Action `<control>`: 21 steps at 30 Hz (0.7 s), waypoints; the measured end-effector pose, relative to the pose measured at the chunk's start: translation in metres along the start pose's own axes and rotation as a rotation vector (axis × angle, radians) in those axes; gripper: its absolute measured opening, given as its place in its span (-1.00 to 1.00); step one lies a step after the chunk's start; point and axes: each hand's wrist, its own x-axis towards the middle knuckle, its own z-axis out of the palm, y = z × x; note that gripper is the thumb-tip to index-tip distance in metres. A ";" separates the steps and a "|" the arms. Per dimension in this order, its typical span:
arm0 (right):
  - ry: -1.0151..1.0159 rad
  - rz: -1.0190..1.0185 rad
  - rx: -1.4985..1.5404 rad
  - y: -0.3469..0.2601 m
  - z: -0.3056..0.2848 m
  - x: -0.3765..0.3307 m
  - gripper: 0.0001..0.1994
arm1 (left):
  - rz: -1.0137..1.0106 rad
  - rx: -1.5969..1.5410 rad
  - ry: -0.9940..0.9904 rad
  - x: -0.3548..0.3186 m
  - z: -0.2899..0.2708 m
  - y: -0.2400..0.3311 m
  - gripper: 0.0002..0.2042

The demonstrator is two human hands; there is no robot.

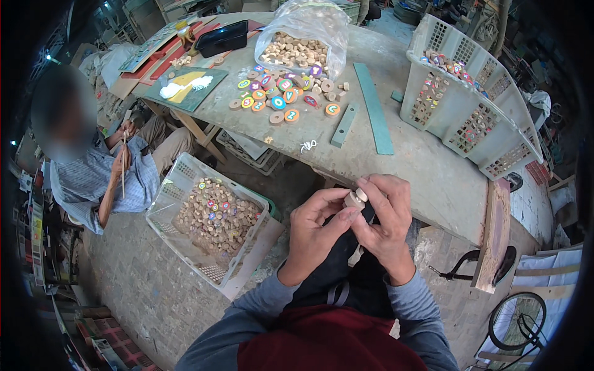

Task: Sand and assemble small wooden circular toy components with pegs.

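1. Nearest: both hands were raised together over the lap, just in front of the near desk edge [433, 204]. Left hand [315, 238] was curled, thumb and fingers pinching a small round wooden disc [354, 200]. Right hand [387, 216] was closed on the same disc from the right and above, fingertips [370, 185] on its top.
2. Key relation: the disc sat between the two hands, touching both; neither hand was nearer. It was tilted, flat face toward the camera, so its axis pointed roughly up and toward the person. A small pale piece [362, 195] sat at its upper right; I could not tell what it was.
3. Left, on the floor: a white basket [170, 179] held many more wooden discs, some painted.
4. Further left: a seated co-worker in a striped shirt [90, 179] held a thin stick [123, 167] upright.
5. Desk middle: painted discs [278, 93] lay loose, with green wooden strips [374, 108] just right of them.
6. Far: a clear plastic bag [303, 37] of plain discs; a black tray [221, 38] to its left.
7. Far right: a tipped white crate [489, 123] held painted discs.
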 end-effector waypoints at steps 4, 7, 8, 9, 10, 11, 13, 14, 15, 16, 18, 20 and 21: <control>0.034 -0.031 -0.022 -0.001 -0.001 0.003 -0.54 | 0.017 -0.006 0.000 -0.001 0.002 0.004 -0.73; 0.002 -0.004 -0.002 -0.001 0.000 0.000 -0.58 | 0.029 -0.018 0.027 -0.002 0.000 0.000 -0.73; -0.003 0.001 0.001 -0.001 0.001 0.001 -0.58 | 0.027 -0.022 0.043 -0.002 0.001 0.001 -0.73; 0.013 -0.013 -0.004 0.000 0.002 0.002 -0.56 | 0.021 -0.020 0.051 -0.002 0.002 0.002 -0.73; 0.026 -0.026 0.000 -0.001 0.004 0.003 -0.54 | 0.024 -0.016 0.049 -0.002 0.003 0.002 -0.73; 0.015 -0.023 0.020 -0.002 0.004 0.004 -0.54 | 0.027 -0.011 0.051 -0.001 0.003 0.002 -0.73; 0.025 -0.018 -0.049 0.001 0.000 0.002 -0.54 | 0.018 -0.030 0.011 0.001 0.004 0.000 -0.74; 0.018 -0.012 -0.057 0.003 -0.002 0.001 -0.55 | 0.019 -0.043 0.001 0.003 0.004 -0.002 -0.73; 0.007 -0.009 -0.037 0.002 -0.001 -0.001 -0.55 | 0.019 -0.056 -0.011 0.002 0.004 -0.003 -0.73; 0.014 -0.010 -0.040 0.003 0.000 -0.001 -0.56 | 0.017 -0.051 0.006 0.002 0.002 -0.004 -0.73; 0.020 -0.005 -0.050 0.002 0.004 -0.003 -0.57 | 0.015 -0.031 -0.025 0.000 0.000 -0.006 -0.70; 0.006 -0.011 -0.050 0.002 0.007 -0.004 -0.56 | 0.013 -0.017 -0.019 -0.001 -0.003 -0.006 -0.69; -0.004 -0.017 -0.054 0.002 0.008 -0.005 -0.54 | 0.011 -0.003 -0.020 -0.001 -0.004 -0.006 -0.68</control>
